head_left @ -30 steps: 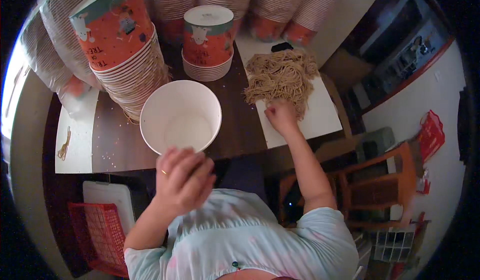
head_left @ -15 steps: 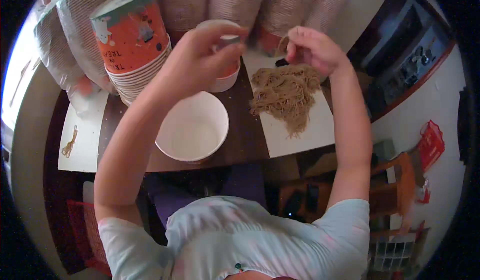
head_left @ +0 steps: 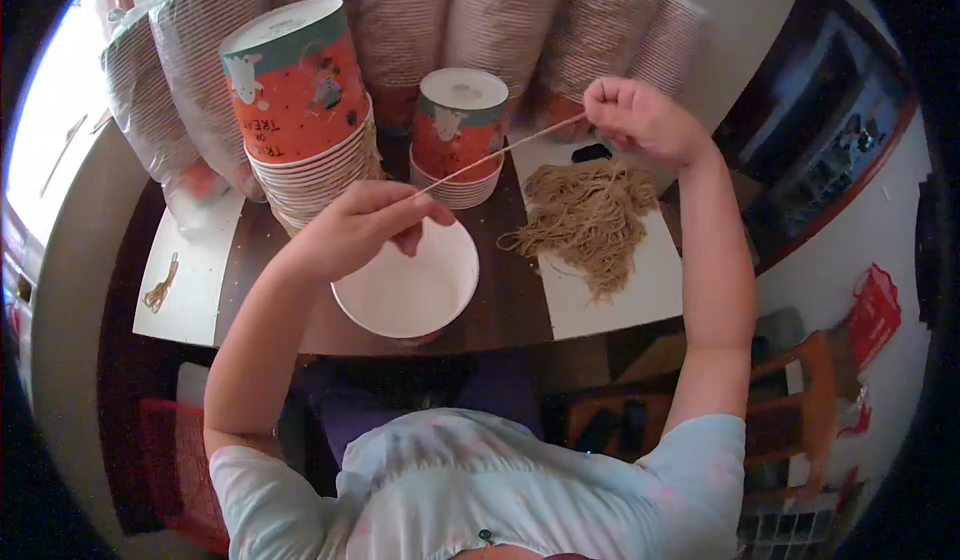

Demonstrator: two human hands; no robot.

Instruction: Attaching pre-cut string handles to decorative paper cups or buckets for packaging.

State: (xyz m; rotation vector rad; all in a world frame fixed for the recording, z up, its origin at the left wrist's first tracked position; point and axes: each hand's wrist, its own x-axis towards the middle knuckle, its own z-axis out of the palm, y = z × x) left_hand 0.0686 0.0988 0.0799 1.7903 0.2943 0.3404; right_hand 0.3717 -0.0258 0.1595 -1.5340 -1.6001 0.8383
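A length of tan string point(head_left: 500, 150) is stretched taut between my two hands. My left hand point(head_left: 365, 225) pinches its near end just above an open white paper cup point(head_left: 405, 285) on the dark table. My right hand point(head_left: 640, 120) grips the far end, raised above a loose pile of tan string pieces point(head_left: 585, 220) lying on a white sheet point(head_left: 610, 295). The string passes in front of a short stack of orange printed cups point(head_left: 458, 140).
A tall stack of orange printed cups point(head_left: 300, 110) leans at the left. Wrapped sleeves of nested cups point(head_left: 500, 20) line the back. A second white sheet point(head_left: 190, 270) with a small string scrap lies far left. Wooden chairs point(head_left: 800, 400) stand lower right.
My left hand came off the white cup's rim and rose; my right hand lifted from the string pile. Both now hold one string pulled straight between them.
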